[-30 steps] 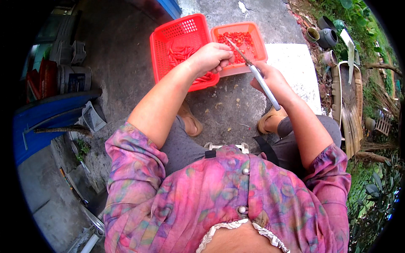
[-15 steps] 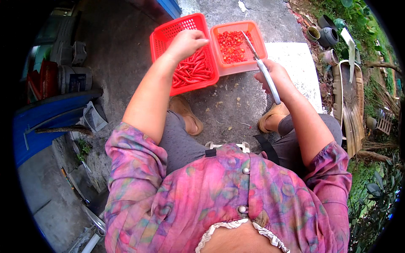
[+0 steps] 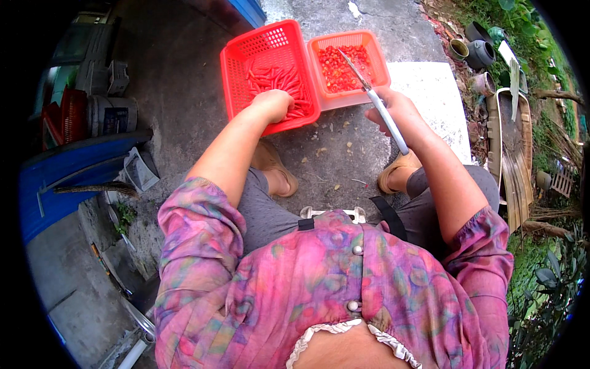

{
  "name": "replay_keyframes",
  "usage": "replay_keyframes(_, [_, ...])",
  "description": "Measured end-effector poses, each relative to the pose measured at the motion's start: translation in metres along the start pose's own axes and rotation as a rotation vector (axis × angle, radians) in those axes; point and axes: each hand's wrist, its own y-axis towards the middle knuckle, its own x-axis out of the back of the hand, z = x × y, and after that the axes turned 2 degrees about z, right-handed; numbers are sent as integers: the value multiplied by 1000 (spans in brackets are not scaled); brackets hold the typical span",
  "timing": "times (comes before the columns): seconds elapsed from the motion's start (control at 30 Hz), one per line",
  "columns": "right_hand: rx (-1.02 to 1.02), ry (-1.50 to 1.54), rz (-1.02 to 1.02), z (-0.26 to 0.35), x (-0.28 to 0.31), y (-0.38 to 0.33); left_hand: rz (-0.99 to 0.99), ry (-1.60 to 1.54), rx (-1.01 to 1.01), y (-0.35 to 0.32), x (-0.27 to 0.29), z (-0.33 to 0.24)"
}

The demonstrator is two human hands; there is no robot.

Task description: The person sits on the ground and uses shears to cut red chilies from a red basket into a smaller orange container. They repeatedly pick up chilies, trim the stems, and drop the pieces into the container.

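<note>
My left hand (image 3: 272, 106) reaches over the near wall of a red plastic basket (image 3: 233, 77), its fingers curled down among whole red chillies (image 3: 279, 79). The fingertips are hidden, so what they pinch cannot be seen. My right hand (image 3: 402, 114) is closed around a pair of scissors (image 3: 387, 114) with light grey handles. Their metal blades point up and left over a smaller light-red basket (image 3: 350, 95), which holds cut chilli pieces (image 3: 344, 67). The two baskets stand side by side, touching or nearly so.
A white board (image 3: 433, 101) lies right of the smaller basket. My sandalled feet (image 3: 273, 166) rest on the concrete below the baskets. Pots (image 3: 479, 55) and a long trough (image 3: 510, 147) line the right side. A bucket (image 3: 114, 115) and a blue sheet (image 3: 67, 181) are at the left.
My left hand has come down and toward me, from above the red basket into the chillies at its near side. The scissors have tilted slightly further left in my right hand.
</note>
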Motion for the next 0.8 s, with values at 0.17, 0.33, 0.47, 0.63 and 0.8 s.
replay_keyframes(0.17, [-3,19,9,3,2,-3,-36,16,45,5,-3,-5])
replay_keyframes(0.33, [-16,-6,15,4,2,-2,-34,-252,73,9,4,6])
replay_keyframes(0.47, [-19,-18,23,3,2,0,-174,-418,45,13,14,22])
replay_keyframes(0.63, [-6,-17,29,4,3,-2,-439,-809,114,0,33,25])
replay_keyframes(0.8, [-7,-41,23,6,1,-2,-338,-1020,95,-5,33,47])
